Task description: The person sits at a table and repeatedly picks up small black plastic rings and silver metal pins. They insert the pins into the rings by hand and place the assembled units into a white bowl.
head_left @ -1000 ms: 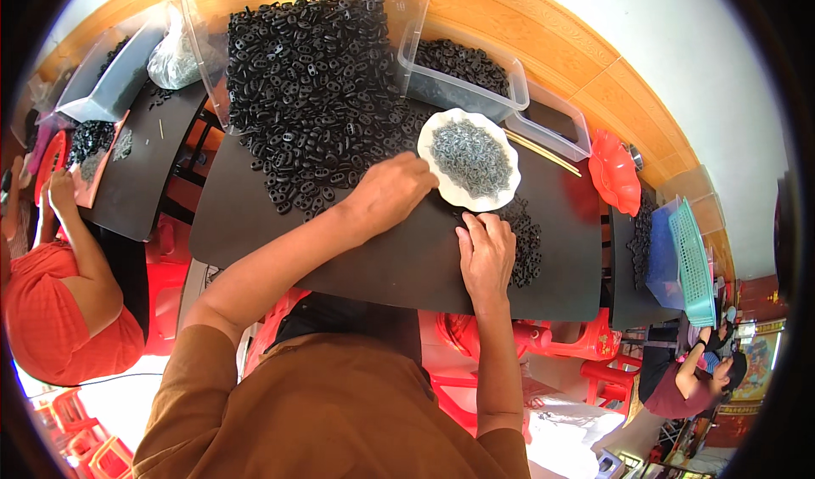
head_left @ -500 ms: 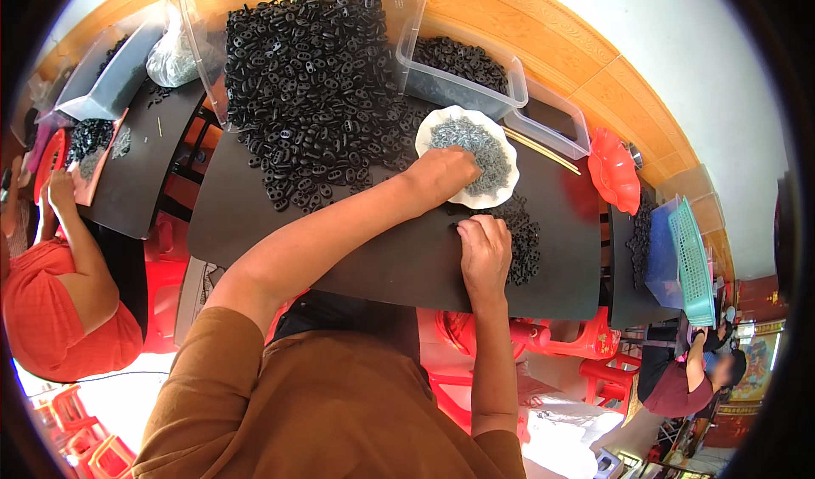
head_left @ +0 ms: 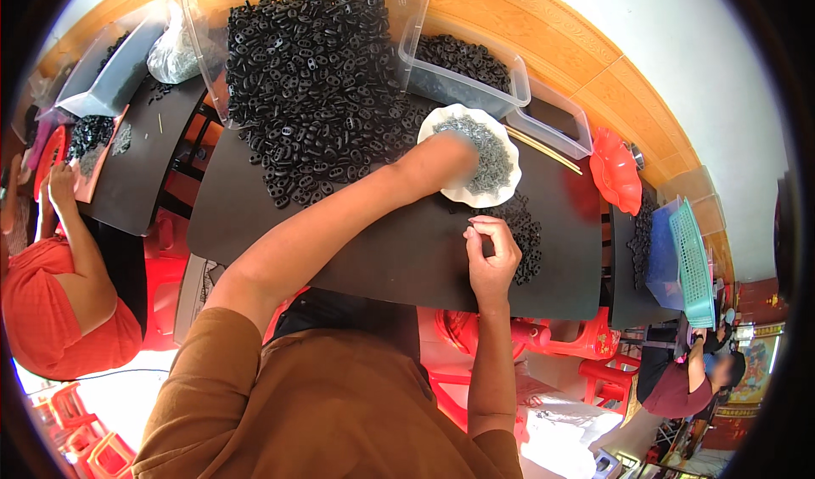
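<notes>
My left hand [head_left: 443, 162] is over the left part of a white scalloped bowl [head_left: 430, 123]. Motion smears its fingers, so their hold cannot be made out. Small clear-grey pieces [head_left: 494, 161] fill the bowl. Just below the bowl, my right hand [head_left: 494, 260] is raised a little over the dark table, thumb and forefinger pinched together. Whatever sits in that pinch is too small to name. Beside and behind this hand lies a small pile of black two-holed plastic pieces [head_left: 526, 246], partly covered by it.
A big heap of similar black pieces [head_left: 314, 97] spills from a clear tub at the back left. Behind the bowl stands a clear bin [head_left: 475, 97] of black pieces. Chopsticks [head_left: 543, 150] and a red scalloped dish [head_left: 615, 172] lie right. A person in red [head_left: 72, 309] works at left.
My left hand has shifted slightly left in the bowl and become blurred. The right hand has turned and drawn back a little toward me, showing its thumb and forefinger pinched.
</notes>
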Demonstrator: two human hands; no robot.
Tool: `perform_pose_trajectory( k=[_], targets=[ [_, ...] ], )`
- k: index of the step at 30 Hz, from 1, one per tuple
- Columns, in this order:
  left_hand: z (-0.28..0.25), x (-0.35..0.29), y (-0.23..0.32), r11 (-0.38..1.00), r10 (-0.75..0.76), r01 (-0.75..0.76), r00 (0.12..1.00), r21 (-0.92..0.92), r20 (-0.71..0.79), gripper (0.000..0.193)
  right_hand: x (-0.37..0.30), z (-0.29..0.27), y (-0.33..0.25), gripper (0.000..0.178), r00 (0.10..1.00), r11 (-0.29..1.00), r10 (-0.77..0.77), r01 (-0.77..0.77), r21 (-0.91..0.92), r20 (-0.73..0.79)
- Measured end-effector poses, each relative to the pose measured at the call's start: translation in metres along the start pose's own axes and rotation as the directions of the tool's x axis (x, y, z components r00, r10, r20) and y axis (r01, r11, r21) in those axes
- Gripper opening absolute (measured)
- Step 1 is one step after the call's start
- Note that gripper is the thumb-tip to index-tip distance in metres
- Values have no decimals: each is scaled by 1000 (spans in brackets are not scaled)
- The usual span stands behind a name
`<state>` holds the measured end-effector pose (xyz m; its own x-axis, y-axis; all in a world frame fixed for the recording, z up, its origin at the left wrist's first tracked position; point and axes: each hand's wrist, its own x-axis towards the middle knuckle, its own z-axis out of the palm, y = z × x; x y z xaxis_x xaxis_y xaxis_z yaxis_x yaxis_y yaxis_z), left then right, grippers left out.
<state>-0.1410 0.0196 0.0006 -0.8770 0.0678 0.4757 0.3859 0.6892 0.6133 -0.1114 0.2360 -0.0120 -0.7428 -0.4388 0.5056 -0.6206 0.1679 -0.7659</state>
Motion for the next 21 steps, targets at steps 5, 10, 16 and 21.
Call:
perform_pose_trajectory(
  k=[5,10,16,21],
  targets=[
    [-27,-12,19,929,-222,238,971,-284,87,7,-7,3,0,7,970,937,244,-230,261,-19],
    [-30,-26,9,894,-282,297,955,-335,93,8,-2,13,-14,9,951,883,308,-288,372,6],
    [-34,-43,18,665,-273,374,927,-646,256,12,-3,21,-15,9,912,762,410,-325,560,-28],
    [-44,-82,28,466,-299,487,873,-739,386,13,-11,30,-18,8,908,687,413,-358,632,65]
  ],
)
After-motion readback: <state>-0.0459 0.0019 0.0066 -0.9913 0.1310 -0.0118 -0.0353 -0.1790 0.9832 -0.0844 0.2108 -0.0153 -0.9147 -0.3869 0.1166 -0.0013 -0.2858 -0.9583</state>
